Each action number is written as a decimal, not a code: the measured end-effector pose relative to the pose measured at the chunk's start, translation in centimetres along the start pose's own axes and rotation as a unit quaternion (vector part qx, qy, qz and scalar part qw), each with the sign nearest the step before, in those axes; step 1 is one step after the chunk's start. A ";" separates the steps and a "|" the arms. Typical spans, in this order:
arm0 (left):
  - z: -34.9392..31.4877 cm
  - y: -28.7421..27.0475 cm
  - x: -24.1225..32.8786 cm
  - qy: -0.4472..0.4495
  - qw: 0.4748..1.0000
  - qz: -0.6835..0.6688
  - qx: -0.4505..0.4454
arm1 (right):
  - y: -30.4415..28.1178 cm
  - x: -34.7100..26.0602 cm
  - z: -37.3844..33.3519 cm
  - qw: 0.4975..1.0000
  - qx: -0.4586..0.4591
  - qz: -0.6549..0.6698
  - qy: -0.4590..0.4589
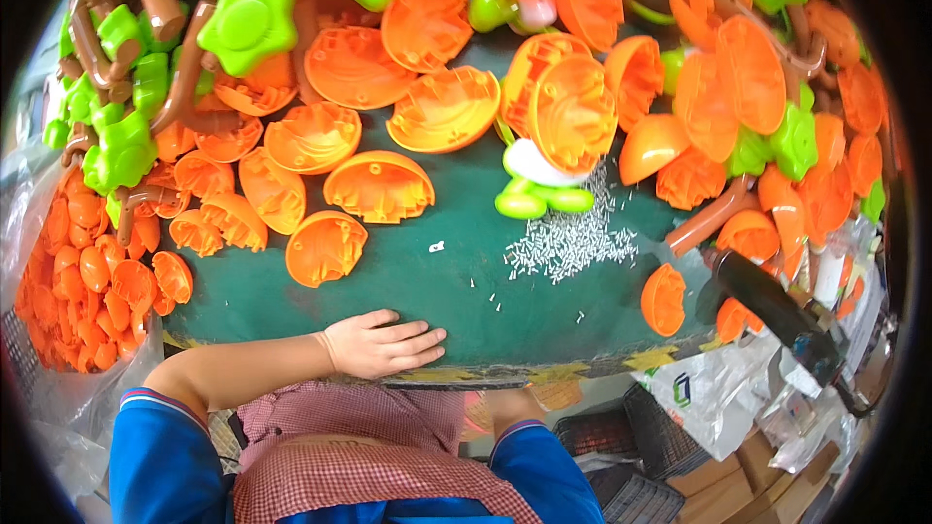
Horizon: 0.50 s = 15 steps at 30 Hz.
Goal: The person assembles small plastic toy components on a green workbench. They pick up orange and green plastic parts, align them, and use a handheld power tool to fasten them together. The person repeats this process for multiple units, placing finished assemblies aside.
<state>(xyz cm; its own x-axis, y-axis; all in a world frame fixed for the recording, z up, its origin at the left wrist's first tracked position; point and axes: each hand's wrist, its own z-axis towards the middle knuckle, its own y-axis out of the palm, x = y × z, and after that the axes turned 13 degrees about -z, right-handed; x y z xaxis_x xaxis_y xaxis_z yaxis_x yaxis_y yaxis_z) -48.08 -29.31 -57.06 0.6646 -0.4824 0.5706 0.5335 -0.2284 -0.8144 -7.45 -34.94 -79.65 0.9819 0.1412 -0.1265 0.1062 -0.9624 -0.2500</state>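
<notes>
My left hand (382, 344) lies flat at the near edge of the green worktop (417, 277), fingers stretched out and holding nothing. My right forearm (507, 409) passes below the table's edge, and that hand is hidden. A small white piece (437, 246) lies just beyond my left hand. Right of it spreads a heap of tiny silver screws (568, 243), with a few strays around it. Orange plastic half shells (327, 248) lie beyond my hand, many with the hollow side showing. At the back of the heap are white and light-green parts (544, 189) against orange shells.
Brown branch-like tubes (184, 68) and green star-shaped pieces (249, 29) pile up at the far left. Smaller orange parts (83, 281) fill a bag at the left. A black tool (782, 315) sticks out at the right edge. Dark crates (631, 437) stand below.
</notes>
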 end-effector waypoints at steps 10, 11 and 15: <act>-0.4 0.2 0.1 -0.002 1.000 0.001 0.010 | -14.4 4.2 1.2 0.999 0.039 -0.027 0.019; -0.4 0.2 -0.1 0.002 1.000 -0.001 0.001 | -15.4 4.8 0.9 0.999 0.044 -0.023 0.022; -0.4 0.7 0.3 0.007 1.000 -0.005 0.004 | -18.6 6.9 0.6 0.997 0.068 -0.020 0.031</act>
<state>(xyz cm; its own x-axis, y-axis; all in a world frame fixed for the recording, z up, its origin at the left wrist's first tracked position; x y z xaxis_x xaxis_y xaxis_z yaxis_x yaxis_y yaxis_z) -47.77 -29.93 -57.50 0.6515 -0.4927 0.5769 0.5436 -0.2272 -0.8080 -2.79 -15.97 -76.46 0.9855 0.1605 -0.0555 0.1274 -0.9150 -0.3827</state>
